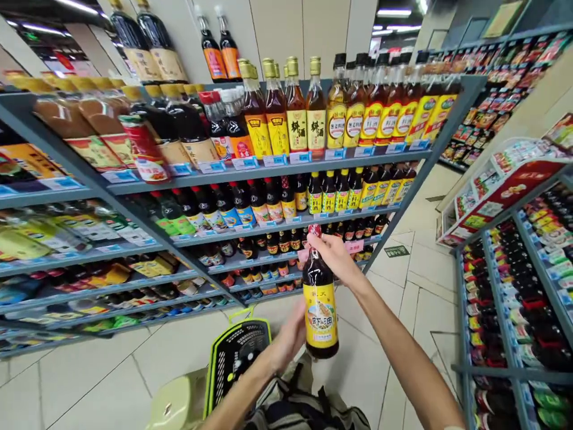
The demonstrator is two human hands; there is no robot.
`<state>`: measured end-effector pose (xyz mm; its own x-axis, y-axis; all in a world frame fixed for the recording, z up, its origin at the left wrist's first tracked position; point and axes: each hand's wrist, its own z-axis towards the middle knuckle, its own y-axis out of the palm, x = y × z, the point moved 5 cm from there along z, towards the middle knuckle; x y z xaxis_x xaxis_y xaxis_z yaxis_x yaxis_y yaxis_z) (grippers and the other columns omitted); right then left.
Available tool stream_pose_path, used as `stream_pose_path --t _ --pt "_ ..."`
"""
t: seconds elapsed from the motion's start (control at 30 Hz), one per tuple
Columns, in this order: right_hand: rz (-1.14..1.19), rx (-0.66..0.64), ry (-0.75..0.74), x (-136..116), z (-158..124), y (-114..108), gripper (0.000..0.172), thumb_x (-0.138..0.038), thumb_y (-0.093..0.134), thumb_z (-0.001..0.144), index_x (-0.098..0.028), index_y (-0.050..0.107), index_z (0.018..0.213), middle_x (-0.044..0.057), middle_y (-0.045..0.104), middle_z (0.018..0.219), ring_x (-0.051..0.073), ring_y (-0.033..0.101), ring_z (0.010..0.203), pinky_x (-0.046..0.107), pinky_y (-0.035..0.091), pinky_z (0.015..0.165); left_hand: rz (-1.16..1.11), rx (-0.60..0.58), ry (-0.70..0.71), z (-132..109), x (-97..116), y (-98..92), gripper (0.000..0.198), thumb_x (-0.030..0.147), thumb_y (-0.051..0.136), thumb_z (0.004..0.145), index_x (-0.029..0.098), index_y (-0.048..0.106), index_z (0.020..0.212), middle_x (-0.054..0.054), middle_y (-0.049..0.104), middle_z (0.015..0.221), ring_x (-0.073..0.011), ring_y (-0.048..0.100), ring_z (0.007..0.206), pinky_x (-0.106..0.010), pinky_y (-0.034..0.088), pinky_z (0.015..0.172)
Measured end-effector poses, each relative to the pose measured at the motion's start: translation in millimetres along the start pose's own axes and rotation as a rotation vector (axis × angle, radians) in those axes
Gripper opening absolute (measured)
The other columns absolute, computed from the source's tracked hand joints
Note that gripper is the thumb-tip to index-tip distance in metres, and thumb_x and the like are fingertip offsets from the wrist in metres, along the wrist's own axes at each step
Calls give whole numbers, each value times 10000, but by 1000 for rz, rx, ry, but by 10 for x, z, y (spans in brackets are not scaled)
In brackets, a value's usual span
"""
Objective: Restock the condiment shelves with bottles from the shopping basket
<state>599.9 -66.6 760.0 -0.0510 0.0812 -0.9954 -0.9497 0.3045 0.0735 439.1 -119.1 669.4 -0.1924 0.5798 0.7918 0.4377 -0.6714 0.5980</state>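
A dark sauce bottle [321,307] with a yellow label, printed 虾油 with a picture on it, is held nearly upright in front of me. My right hand [333,254] is closed around its neck, just under the red cap. Beside the lower left of the bottle is my left hand [290,334], blurred, its fingertips partly hidden by the bottle; I cannot tell whether it touches. Past the bottle stands a grey shelf unit [215,182] with rows of sauce and cooking wine bottles.
A black basket with a lime-green rim [215,364] is at my lower left, next to a pale green stool-like object [172,406]. On the right are another bottle shelf [514,370] and a red promotional display [505,185]. A red-labelled bottle [145,149] hangs at the upper shelf's front.
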Motion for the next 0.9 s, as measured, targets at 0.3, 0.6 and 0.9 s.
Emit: stream_pose_path --t 0.3,0.6,0.9 --pt "-595 -150 -39 -109 900 -671 318 -496 650 968 -184 677 910 20 679 835 170 597 759 290 466 698 598 32 135 1323 241 -758 992 387 849 827 219 307 1641 -143 575 1484 -317 550 1335 -473 431 1180" --pt "-872 -173 -540 -434 1663 -705 234 -440 627 1034 -207 645 1058 88 749 998 232 721 902 344 567 815 1073 325 665 2143 1208 -1034 892 408 806 900 344 322 1646 -141 539 1524 -305 550 1415 -501 472 1197" --pt "-839 -224 -699 -136 2281 -786 223 -399 603 1054 -217 616 1182 110 715 1125 265 686 1078 419 565 949 1170 506 803 2752 1481 -1329 580 328 587 1046 274 416 1597 -154 594 1532 -275 607 1392 -453 539 1138"
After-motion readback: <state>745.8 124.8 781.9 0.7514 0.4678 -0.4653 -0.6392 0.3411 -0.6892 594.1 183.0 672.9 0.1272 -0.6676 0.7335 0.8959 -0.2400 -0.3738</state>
